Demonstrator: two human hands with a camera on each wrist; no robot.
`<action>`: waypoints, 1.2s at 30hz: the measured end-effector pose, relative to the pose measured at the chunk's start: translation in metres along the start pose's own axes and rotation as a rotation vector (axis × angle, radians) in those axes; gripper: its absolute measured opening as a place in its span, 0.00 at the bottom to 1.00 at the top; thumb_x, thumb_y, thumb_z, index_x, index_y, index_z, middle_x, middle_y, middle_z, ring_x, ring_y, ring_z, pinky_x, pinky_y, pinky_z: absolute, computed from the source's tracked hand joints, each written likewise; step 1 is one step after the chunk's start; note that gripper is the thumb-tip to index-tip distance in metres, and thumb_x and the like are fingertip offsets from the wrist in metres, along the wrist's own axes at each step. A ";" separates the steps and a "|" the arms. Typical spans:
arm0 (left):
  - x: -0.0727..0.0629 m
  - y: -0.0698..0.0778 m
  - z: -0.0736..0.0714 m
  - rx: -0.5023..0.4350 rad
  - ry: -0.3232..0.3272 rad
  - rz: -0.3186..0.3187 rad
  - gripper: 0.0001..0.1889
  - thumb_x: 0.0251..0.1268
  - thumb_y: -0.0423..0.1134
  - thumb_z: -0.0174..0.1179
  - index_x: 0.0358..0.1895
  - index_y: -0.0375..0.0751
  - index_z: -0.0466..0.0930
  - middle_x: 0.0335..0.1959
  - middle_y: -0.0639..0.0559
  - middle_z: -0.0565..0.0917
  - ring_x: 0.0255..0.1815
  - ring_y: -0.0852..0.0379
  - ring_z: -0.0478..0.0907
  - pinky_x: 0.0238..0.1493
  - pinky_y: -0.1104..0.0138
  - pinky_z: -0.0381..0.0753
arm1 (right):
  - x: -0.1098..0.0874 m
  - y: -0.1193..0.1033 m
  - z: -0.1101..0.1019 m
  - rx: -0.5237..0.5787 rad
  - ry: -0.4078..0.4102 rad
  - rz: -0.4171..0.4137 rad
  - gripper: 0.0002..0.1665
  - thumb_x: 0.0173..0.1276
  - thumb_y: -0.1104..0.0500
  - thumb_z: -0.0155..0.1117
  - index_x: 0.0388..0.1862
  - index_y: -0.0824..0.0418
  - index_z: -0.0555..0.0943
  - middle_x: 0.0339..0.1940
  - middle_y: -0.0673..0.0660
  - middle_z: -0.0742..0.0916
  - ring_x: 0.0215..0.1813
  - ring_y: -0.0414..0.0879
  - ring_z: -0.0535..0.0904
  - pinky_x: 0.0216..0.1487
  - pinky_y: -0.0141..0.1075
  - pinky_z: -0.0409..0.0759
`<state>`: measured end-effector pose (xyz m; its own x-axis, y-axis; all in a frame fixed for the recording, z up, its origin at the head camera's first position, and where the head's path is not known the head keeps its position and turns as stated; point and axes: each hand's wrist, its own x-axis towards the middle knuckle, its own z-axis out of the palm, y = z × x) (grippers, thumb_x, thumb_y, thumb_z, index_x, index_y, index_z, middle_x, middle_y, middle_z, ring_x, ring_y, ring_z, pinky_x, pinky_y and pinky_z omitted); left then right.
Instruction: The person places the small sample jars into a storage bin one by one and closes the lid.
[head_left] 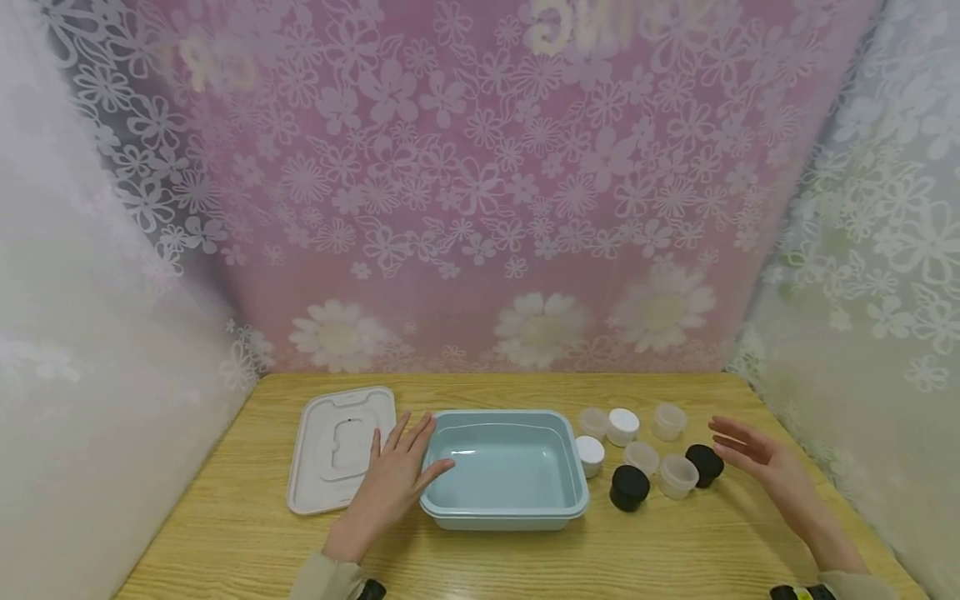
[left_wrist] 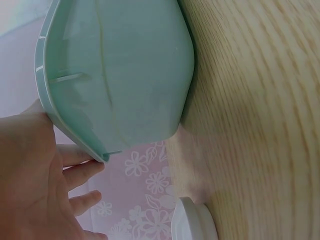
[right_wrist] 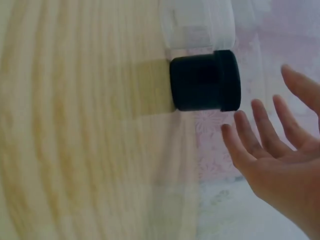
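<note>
My left hand point(head_left: 393, 475) rests on the left rim of a light blue plastic tub point(head_left: 504, 523), its fingers spread and mostly straight. In the left wrist view the tub's side wall point(left_wrist: 135, 70) shows, with the fingers point(left_wrist: 82, 172) along its rim. My right hand point(head_left: 772, 471) hovers at the right of a group of small jars, fingers loosely extended and holding nothing. Nearest to it stands a black-lidded jar point(head_left: 703, 465), dark all over in the right wrist view point(right_wrist: 205, 81); a small gap separates it from the fingertips there.
A whitish rectangular lid point(head_left: 307, 467) lies left of the tub. Right of the tub stand several translucent jars point(head_left: 678, 477), two white-topped jars point(head_left: 623, 427) and another black jar point(head_left: 628, 488). Flowered curtains point(head_left: 480, 208) hang behind the wood-grain table point(head_left: 600, 558) and at both sides.
</note>
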<state>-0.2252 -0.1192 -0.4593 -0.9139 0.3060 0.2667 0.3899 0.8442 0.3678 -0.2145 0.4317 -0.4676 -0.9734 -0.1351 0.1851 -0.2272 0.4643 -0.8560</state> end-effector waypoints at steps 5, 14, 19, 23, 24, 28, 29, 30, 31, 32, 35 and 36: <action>0.000 0.000 0.000 -0.003 -0.004 -0.001 0.40 0.73 0.63 0.53 0.78 0.41 0.64 0.77 0.45 0.66 0.82 0.39 0.49 0.73 0.30 0.45 | -0.004 0.006 -0.001 -0.055 -0.114 0.105 0.35 0.80 0.54 0.57 0.81 0.59 0.60 0.70 0.38 0.74 0.60 0.18 0.70 0.55 0.39 0.81; 0.001 0.001 0.000 -0.014 0.001 0.000 0.39 0.73 0.62 0.54 0.78 0.41 0.64 0.77 0.45 0.66 0.82 0.38 0.48 0.72 0.29 0.45 | 0.001 0.010 0.008 -0.058 -0.142 0.182 0.41 0.74 0.55 0.66 0.78 0.68 0.61 0.75 0.74 0.65 0.51 0.16 0.70 0.56 0.54 0.80; 0.000 0.000 -0.001 -0.014 -0.001 0.004 0.39 0.73 0.63 0.53 0.78 0.41 0.64 0.77 0.45 0.66 0.82 0.38 0.49 0.72 0.29 0.46 | 0.001 0.008 0.011 -0.110 -0.100 0.207 0.40 0.74 0.52 0.66 0.78 0.67 0.63 0.75 0.75 0.66 0.57 0.31 0.76 0.56 0.57 0.79; 0.000 -0.001 0.000 -0.013 -0.005 0.001 0.40 0.73 0.63 0.53 0.78 0.41 0.63 0.77 0.46 0.66 0.82 0.38 0.48 0.72 0.30 0.46 | 0.003 0.000 0.012 -0.143 -0.063 0.205 0.41 0.75 0.50 0.65 0.78 0.67 0.62 0.75 0.75 0.66 0.66 0.66 0.72 0.56 0.58 0.79; 0.000 -0.001 0.000 -0.012 -0.003 0.001 0.40 0.73 0.63 0.53 0.78 0.41 0.63 0.77 0.46 0.66 0.82 0.38 0.48 0.72 0.30 0.46 | 0.004 -0.002 0.012 -0.144 -0.057 0.200 0.42 0.75 0.50 0.65 0.78 0.67 0.62 0.74 0.75 0.66 0.67 0.72 0.69 0.56 0.59 0.78; 0.000 -0.001 0.000 -0.015 0.001 0.002 0.39 0.73 0.62 0.54 0.78 0.41 0.64 0.77 0.46 0.66 0.82 0.38 0.48 0.72 0.29 0.46 | 0.008 -0.013 0.013 -0.155 -0.028 0.193 0.42 0.75 0.50 0.64 0.79 0.68 0.60 0.74 0.77 0.65 0.68 0.77 0.65 0.56 0.61 0.78; 0.000 -0.001 0.000 -0.016 0.004 0.004 0.39 0.73 0.62 0.54 0.78 0.41 0.64 0.77 0.46 0.66 0.82 0.38 0.48 0.72 0.29 0.47 | 0.009 -0.016 0.013 -0.157 -0.022 0.192 0.43 0.75 0.50 0.64 0.79 0.69 0.60 0.74 0.77 0.65 0.68 0.77 0.65 0.57 0.62 0.77; 0.000 -0.001 0.000 -0.014 0.004 0.005 0.39 0.73 0.62 0.54 0.78 0.41 0.64 0.77 0.46 0.66 0.82 0.38 0.48 0.72 0.30 0.46 | 0.011 -0.018 0.014 -0.157 -0.018 0.190 0.43 0.76 0.50 0.64 0.79 0.69 0.59 0.74 0.77 0.65 0.68 0.77 0.65 0.57 0.63 0.76; 0.000 0.000 0.000 -0.013 0.006 0.008 0.39 0.73 0.61 0.54 0.78 0.40 0.64 0.77 0.46 0.66 0.82 0.38 0.48 0.72 0.30 0.46 | 0.012 -0.021 0.015 -0.158 -0.012 0.192 0.43 0.76 0.50 0.64 0.79 0.68 0.59 0.75 0.77 0.64 0.68 0.77 0.65 0.57 0.63 0.76; 0.000 0.000 0.000 -0.010 0.007 0.011 0.38 0.74 0.61 0.54 0.78 0.40 0.64 0.77 0.46 0.66 0.82 0.38 0.48 0.72 0.30 0.47 | 0.013 -0.024 0.016 -0.161 -0.004 0.192 0.43 0.75 0.50 0.64 0.79 0.68 0.59 0.75 0.76 0.64 0.69 0.76 0.65 0.58 0.64 0.75; -0.002 0.000 -0.002 -0.002 0.028 0.037 0.34 0.77 0.56 0.53 0.76 0.38 0.66 0.77 0.44 0.67 0.81 0.38 0.51 0.72 0.29 0.49 | 0.016 -0.036 0.019 -0.166 0.010 0.182 0.44 0.75 0.49 0.64 0.80 0.68 0.59 0.76 0.75 0.64 0.69 0.76 0.65 0.59 0.65 0.74; -0.002 0.001 -0.002 0.001 0.037 0.046 0.32 0.78 0.53 0.53 0.76 0.38 0.66 0.76 0.44 0.67 0.81 0.37 0.52 0.71 0.29 0.50 | 0.017 -0.040 0.021 -0.165 0.014 0.176 0.44 0.75 0.49 0.65 0.80 0.68 0.59 0.76 0.75 0.65 0.69 0.75 0.65 0.59 0.66 0.74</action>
<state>-0.2228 -0.1202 -0.4575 -0.8902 0.3282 0.3159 0.4315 0.8300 0.3535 -0.2216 0.3926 -0.4404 -0.9985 -0.0283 0.0476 -0.0549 0.6162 -0.7856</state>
